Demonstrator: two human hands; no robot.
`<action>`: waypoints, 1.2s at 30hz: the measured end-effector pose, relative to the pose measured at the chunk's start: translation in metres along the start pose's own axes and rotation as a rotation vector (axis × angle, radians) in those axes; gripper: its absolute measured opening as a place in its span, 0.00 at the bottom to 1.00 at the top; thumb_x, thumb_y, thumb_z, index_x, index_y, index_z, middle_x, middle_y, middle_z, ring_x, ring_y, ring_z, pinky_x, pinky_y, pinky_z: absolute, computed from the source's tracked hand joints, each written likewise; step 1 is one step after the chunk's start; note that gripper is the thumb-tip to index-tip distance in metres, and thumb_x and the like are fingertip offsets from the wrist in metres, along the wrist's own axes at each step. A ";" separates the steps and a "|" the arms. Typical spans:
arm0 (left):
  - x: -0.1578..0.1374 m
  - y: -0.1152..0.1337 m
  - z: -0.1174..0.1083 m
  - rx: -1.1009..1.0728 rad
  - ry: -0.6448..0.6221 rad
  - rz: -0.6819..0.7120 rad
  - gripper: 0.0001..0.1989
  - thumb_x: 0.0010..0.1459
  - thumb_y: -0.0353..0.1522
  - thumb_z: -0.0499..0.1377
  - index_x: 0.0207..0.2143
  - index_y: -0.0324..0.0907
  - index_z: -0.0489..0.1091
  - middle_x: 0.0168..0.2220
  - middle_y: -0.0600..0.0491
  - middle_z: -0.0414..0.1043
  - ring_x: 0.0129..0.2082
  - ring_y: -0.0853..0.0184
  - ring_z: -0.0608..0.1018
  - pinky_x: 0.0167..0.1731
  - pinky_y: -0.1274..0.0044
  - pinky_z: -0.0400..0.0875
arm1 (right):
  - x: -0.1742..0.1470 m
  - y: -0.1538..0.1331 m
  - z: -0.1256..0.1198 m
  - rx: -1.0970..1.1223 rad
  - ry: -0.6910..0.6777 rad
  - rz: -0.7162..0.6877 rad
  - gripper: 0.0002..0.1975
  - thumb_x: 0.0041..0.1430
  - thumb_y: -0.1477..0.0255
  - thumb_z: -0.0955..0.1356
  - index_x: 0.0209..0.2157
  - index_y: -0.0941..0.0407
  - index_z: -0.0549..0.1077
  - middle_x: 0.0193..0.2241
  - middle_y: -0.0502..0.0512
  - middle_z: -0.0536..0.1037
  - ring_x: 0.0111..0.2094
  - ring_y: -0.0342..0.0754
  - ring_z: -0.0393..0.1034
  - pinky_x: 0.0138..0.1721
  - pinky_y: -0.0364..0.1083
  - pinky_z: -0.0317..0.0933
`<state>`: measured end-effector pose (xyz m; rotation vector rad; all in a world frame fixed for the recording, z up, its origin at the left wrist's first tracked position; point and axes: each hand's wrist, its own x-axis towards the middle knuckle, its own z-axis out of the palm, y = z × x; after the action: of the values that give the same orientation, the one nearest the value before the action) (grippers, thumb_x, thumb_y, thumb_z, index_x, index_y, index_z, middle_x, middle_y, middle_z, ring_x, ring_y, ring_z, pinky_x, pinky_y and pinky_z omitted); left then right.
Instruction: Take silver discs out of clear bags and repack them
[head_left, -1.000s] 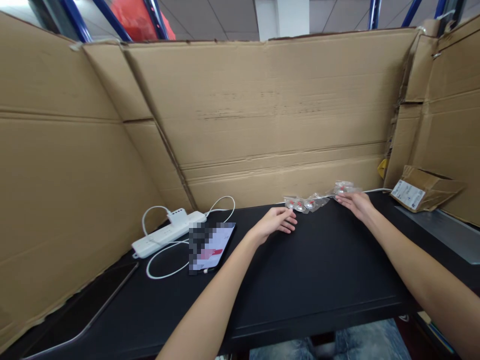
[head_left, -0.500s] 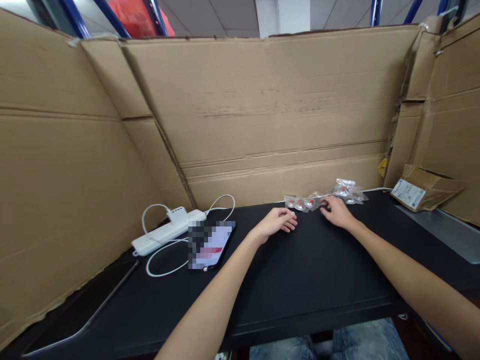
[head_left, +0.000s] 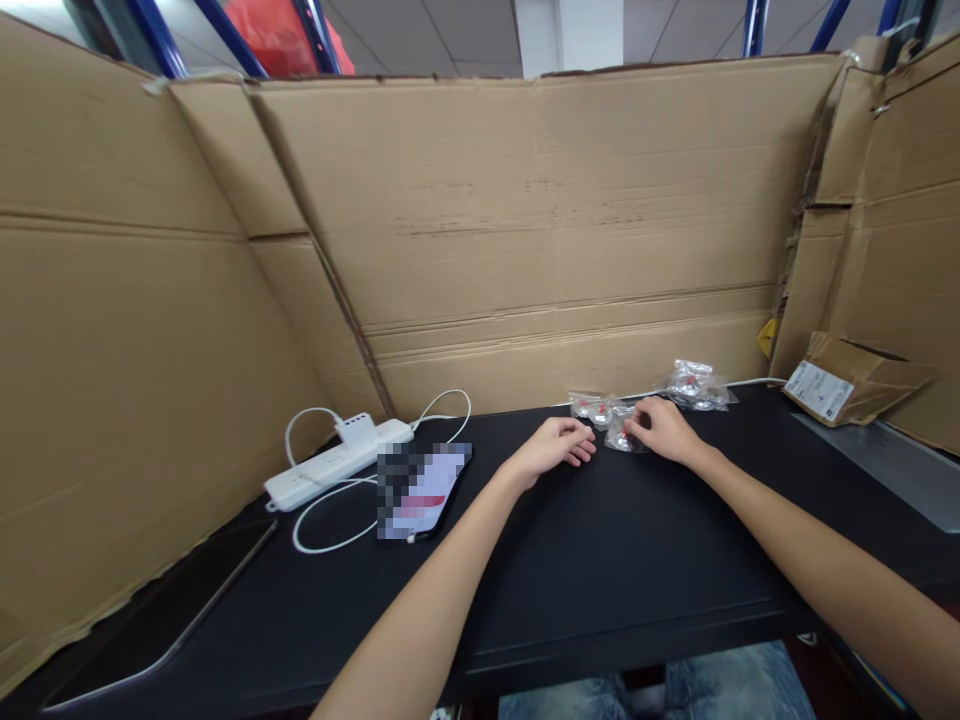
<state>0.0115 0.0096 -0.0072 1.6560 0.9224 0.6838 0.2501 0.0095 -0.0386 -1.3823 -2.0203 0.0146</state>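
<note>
My right hand [head_left: 666, 430] pinches the edge of a small clear plastic packet [head_left: 621, 434] with something silvery and a red spot inside; what exactly is in it is too small to tell. The packet is on or just above the black tabletop [head_left: 600, 560]. To its left, my left hand [head_left: 559, 445] hovers or rests with loosely bent fingers and nothing in them. Just behind both hands lie more such packets [head_left: 596, 408] along the cardboard wall. Another heap of shiny packets [head_left: 697, 385] sits behind my right hand.
At left are a white power strip [head_left: 341, 465] with cables, a phone [head_left: 435, 490] with a lit screen, and a dark flat panel [head_left: 165, 620]. An opened cardboard box [head_left: 855, 380] stands at right on a grey sheet [head_left: 892, 465]. Cardboard walls [head_left: 540, 220] enclose the table.
My right hand has drawn one packet away from the row, towards me and slightly left. My left hand has stayed in place.
</note>
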 end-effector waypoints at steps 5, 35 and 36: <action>0.000 0.001 0.001 0.013 0.002 0.012 0.14 0.56 0.41 0.61 0.33 0.37 0.73 0.33 0.45 0.77 0.30 0.67 0.78 0.31 0.76 0.70 | -0.003 0.004 0.003 -0.010 -0.039 -0.021 0.20 0.54 0.65 0.69 0.48 0.57 0.73 0.44 0.62 0.75 0.47 0.57 0.66 0.48 0.51 0.58; 0.005 -0.009 0.024 0.080 0.154 0.262 0.20 0.49 0.38 0.66 0.43 0.37 0.72 0.36 0.45 0.76 0.29 0.65 0.76 0.24 0.76 0.72 | 0.007 -0.034 -0.012 1.315 0.209 0.550 0.13 0.43 0.70 0.74 0.32 0.57 0.73 0.23 0.49 0.72 0.20 0.39 0.62 0.22 0.41 0.58; 0.005 -0.010 0.022 0.100 0.183 0.270 0.19 0.49 0.38 0.66 0.42 0.37 0.73 0.36 0.46 0.76 0.27 0.66 0.76 0.23 0.76 0.72 | 0.008 -0.034 -0.014 1.292 0.262 0.553 0.12 0.43 0.70 0.74 0.32 0.57 0.73 0.24 0.49 0.72 0.20 0.39 0.62 0.22 0.41 0.58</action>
<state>0.0300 0.0038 -0.0227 1.8497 0.8808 0.9995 0.2281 -0.0034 -0.0116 -0.8977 -0.9206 1.0989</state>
